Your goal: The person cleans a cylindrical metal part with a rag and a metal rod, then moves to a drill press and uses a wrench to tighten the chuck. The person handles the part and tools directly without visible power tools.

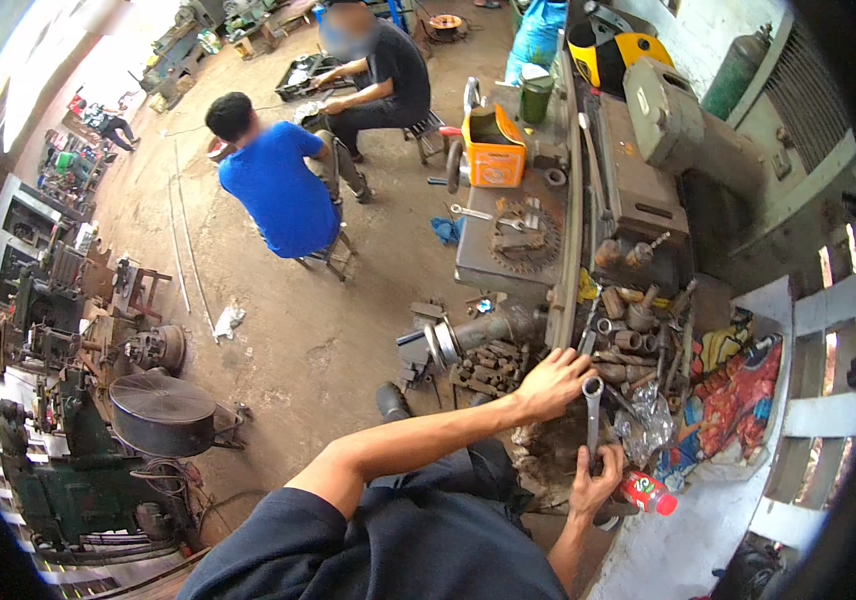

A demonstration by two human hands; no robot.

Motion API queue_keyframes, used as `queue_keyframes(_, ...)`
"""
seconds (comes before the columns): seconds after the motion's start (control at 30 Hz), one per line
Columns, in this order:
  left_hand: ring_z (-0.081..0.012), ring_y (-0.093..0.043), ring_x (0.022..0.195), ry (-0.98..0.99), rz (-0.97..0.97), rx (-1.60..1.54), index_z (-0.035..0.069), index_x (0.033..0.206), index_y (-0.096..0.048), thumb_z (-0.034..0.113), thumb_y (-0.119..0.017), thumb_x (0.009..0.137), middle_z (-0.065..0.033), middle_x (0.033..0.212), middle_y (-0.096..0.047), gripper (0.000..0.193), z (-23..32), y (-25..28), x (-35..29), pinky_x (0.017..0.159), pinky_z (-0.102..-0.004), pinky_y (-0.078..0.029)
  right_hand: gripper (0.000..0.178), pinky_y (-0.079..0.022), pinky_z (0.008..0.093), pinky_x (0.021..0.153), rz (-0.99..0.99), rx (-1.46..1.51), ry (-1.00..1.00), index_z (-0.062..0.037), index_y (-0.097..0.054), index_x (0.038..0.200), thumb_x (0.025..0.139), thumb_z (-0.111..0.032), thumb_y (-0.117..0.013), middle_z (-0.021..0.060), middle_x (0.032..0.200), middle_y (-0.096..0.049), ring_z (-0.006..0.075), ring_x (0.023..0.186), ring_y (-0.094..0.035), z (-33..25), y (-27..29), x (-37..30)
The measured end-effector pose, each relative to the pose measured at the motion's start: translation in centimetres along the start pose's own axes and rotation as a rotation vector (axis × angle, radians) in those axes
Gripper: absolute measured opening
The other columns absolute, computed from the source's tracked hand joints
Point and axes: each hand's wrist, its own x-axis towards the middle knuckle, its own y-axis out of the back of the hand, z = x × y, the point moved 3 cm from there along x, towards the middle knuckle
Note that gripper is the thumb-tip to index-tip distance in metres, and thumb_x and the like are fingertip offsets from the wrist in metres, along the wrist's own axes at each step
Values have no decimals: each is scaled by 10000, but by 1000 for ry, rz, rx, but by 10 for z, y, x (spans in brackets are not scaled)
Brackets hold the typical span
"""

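Observation:
My left hand (554,382) reaches forward over a pile of rusty metal parts (630,335) on the cluttered workbench, fingers resting on them beside the wrench head. My right hand (595,484) grips the lower end of a steel ring wrench (593,410), which stands nearly upright with its ring end on top, close to my left fingers. A clear plastic bag (648,420) lies just right of the wrench. A red bottle (648,493) lies beside my right hand.
A large toothed gear (528,238) and a spanner lie on a metal bench with an orange box (493,150). Two people sit on stools on the dirt floor ahead. Old engines (138,420) stand at the left. A colourful cloth (738,395) covers the right bench.

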Motion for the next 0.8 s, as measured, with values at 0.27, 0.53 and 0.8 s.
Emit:
queue_keyframes(0.27, -357, -541, 1032, -21, 83, -117, 53, 1204, -596, 100, -658, 756, -160, 1104, -569, 455, -8, -1, 1, 913, -456, -459, 328, -464, 422, 700, -6, 58, 25, 18, -633, 800, 797, -260, -805, 144, 847, -583, 335, 786, -583, 0, 5, -8)
queue_keyframes(0.53, -329, -538, 1013, -19, -29, 32, 47, 1205, -562, 101, -647, 746, -150, 1054, -567, 470, 0, 25, 5, 889, -423, -403, 308, -453, 408, 673, -15, 77, 49, 23, -617, 786, 801, -222, -805, 128, 812, -555, 307, 746, -562, -8, 7, -3)
queue_keyframes(0.8, -407, -599, 1095, 204, 158, -565, -16, 1202, -512, -192, -619, 698, -201, 1095, -604, 545, -5, 51, 9, 922, -432, -494, 284, -460, 400, 670, -30, 95, -40, 26, -633, 812, 802, -196, -810, 127, 824, -566, 293, 749, -572, -2, 8, -4)
